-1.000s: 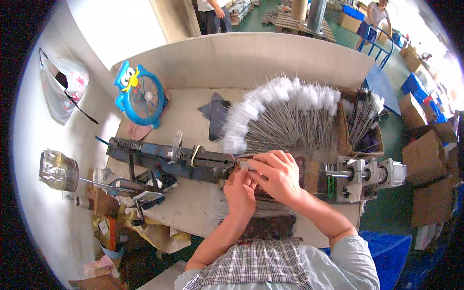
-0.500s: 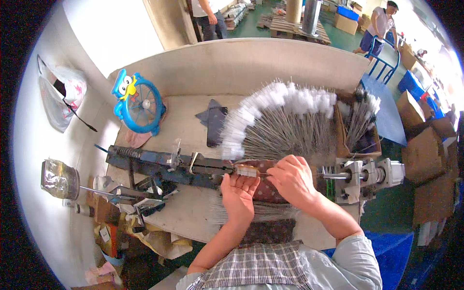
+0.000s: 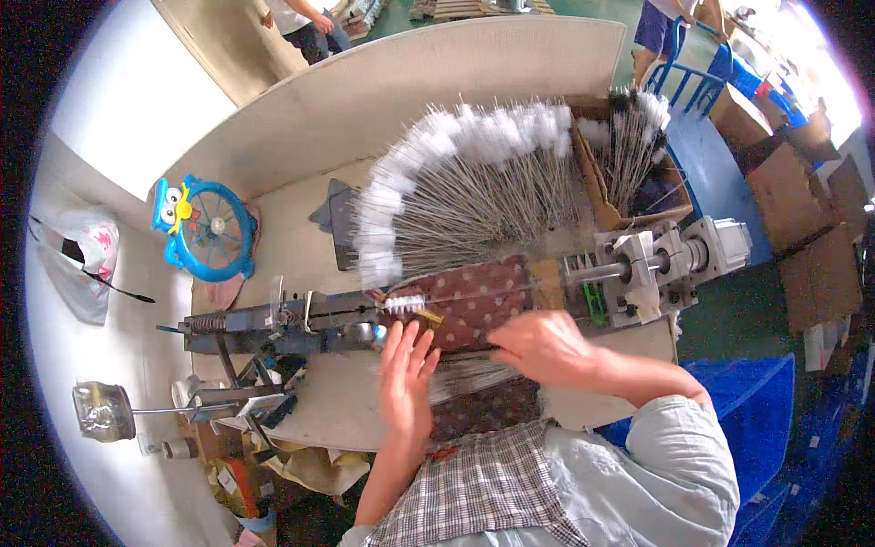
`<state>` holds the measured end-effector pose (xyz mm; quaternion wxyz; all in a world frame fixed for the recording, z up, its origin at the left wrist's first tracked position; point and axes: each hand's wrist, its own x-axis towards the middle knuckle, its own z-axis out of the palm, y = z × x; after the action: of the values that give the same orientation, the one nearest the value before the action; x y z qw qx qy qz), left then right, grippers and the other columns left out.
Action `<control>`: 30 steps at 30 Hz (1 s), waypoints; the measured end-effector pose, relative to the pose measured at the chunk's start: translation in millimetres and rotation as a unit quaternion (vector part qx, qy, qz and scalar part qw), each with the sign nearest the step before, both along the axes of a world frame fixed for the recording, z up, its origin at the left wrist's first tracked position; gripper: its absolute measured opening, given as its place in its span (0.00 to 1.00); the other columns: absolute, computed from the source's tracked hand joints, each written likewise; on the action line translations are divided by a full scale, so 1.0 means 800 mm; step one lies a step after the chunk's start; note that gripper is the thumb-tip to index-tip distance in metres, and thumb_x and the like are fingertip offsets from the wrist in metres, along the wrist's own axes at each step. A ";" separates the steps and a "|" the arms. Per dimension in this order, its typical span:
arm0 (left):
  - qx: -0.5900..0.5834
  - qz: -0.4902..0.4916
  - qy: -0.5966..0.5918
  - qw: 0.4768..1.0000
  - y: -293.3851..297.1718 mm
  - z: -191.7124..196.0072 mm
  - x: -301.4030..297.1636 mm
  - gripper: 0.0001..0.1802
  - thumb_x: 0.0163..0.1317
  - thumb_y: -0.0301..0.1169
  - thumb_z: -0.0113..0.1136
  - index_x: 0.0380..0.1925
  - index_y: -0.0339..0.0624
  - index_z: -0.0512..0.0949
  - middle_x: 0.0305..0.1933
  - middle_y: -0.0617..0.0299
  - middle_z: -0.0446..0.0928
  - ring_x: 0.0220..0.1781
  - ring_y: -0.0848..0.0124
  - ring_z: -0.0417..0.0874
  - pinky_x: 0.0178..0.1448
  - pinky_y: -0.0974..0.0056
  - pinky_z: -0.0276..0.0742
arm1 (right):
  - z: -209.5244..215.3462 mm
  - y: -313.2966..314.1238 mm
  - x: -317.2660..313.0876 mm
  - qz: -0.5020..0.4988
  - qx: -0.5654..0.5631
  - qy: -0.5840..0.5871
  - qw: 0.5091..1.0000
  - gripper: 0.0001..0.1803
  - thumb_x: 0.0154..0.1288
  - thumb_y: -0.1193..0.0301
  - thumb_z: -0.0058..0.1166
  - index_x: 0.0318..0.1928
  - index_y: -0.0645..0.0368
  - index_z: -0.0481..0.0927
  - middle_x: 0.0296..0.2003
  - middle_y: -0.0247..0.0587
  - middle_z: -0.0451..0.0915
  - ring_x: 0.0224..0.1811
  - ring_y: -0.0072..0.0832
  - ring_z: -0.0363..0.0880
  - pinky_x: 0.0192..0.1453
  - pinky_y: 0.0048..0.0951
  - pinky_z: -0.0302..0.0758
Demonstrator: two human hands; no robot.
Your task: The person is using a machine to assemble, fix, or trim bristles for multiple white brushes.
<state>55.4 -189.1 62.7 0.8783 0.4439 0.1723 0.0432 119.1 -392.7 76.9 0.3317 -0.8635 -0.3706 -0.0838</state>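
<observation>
My left hand (image 3: 406, 374) is stretched out with fingers apart, just below a small brush (image 3: 406, 304) with white bristles. That brush lies at the right end of the long metal clamp (image 3: 337, 314), and a thin wire runs right from it over a brown polka-dot cloth (image 3: 483, 287). Close to the left fingertips is a small yellowish strip (image 3: 428, 317). My right hand (image 3: 551, 348) is curled and blurred by motion, over the cloth's lower edge near loose thin wires (image 3: 465, 378). Its fingertips are too smeared to show whether they hold anything.
Many white-tipped wire brushes (image 3: 474, 182) fan out behind the cloth. Right of them stands a carton (image 3: 602, 178) with darker brushes. A motor with a shaft (image 3: 656, 260) is at the right, a blue duck-shaped fan (image 3: 210, 228) at the left. Two people stand beyond the partition (image 3: 401, 73).
The view has shifted. My left hand has dropped away from the white brush with its fingers spread. My right hand has left the wire and moved down toward the loose wires.
</observation>
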 end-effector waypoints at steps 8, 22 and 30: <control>-0.039 0.279 0.030 0.959 0.277 -0.128 -0.156 0.16 0.63 0.42 0.52 0.45 0.44 0.73 0.41 0.61 0.76 0.38 0.71 0.77 0.42 0.67 0.73 | -0.021 -0.044 -0.006 0.031 -0.228 0.068 0.971 0.04 0.50 0.71 0.51 0.27 0.52 0.79 0.28 0.37 0.75 0.35 0.37 0.78 0.31 0.38 0.77; 0.048 0.406 0.142 0.901 0.243 -0.094 -0.128 0.17 0.61 0.46 0.52 0.33 0.42 0.75 0.30 0.61 0.76 0.34 0.69 0.78 0.45 0.66 0.75 | 0.000 -0.046 -0.009 -0.058 -0.223 0.150 0.961 0.08 0.53 0.73 0.49 0.34 0.53 0.78 0.29 0.41 0.73 0.35 0.42 0.77 0.35 0.40 0.74; 0.150 -0.049 0.146 0.977 -0.006 -0.031 0.022 0.10 0.62 0.34 0.52 0.40 0.41 0.67 0.39 0.61 0.72 0.42 0.69 0.74 0.47 0.56 0.74 | -0.008 -0.033 -0.017 0.016 -0.238 0.123 0.963 0.13 0.50 0.77 0.49 0.39 0.57 0.74 0.33 0.44 0.73 0.35 0.42 0.78 0.36 0.39 0.77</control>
<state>72.6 -193.7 38.1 0.7682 0.5799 0.2684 -0.0403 105.5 -418.9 70.3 0.1607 -0.9151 -0.3500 0.1195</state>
